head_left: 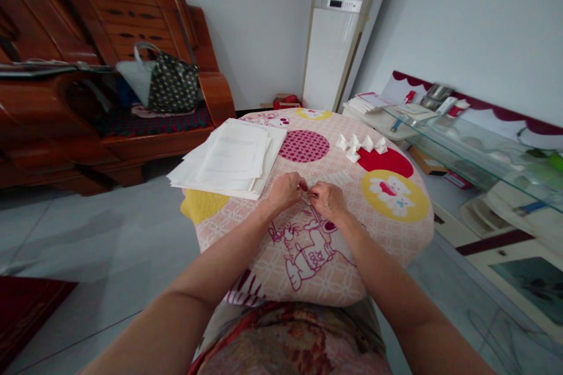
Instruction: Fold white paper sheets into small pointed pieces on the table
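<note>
Both my hands meet over the middle of the table, fingertips close together. My left hand [287, 190] pinches a small piece of white paper [307, 198] from the left side. From the right, the curled fingers of my right hand [328, 198] grip the same paper. Most of that paper is hidden by the fingers. A flat printed sheet [334, 178] lies just beyond my right hand. Several small folded paper shapes [353, 146], white and pointed, sit farther back on the right. To the left of my hands lies a stack of white paper sheets [233, 155].
A patterned cloth [316, 281] covers the round table. Along the right runs a glass-topped cabinet [475, 146] holding papers and cups. A wooden sofa [123, 6] with a dark patterned bag [173, 82] stands at the left. A tall white air conditioner [332, 41] is at the back.
</note>
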Action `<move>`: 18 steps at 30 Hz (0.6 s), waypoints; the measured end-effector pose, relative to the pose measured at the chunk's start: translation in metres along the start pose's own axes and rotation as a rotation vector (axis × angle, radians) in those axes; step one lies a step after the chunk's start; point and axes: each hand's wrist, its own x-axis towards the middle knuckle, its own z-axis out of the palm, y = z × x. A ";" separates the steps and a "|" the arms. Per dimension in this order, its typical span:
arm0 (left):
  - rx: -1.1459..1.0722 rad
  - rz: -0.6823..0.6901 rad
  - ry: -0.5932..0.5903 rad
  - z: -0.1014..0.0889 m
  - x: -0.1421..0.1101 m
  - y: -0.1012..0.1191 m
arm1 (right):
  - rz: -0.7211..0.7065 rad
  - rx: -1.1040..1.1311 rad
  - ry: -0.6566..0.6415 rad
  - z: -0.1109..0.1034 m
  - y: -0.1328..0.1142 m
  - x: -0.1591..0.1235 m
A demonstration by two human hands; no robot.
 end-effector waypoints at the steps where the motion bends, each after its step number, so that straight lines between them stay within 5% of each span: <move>1: 0.009 -0.014 -0.010 0.000 0.000 0.000 | -0.001 -0.002 -0.001 0.000 0.000 0.000; 11: 0.023 -0.023 -0.057 -0.002 -0.001 0.003 | -0.002 -0.005 0.008 0.002 0.000 0.000; 18: -0.114 -0.018 0.019 -0.003 0.002 -0.001 | 0.010 0.033 0.031 0.003 0.003 0.000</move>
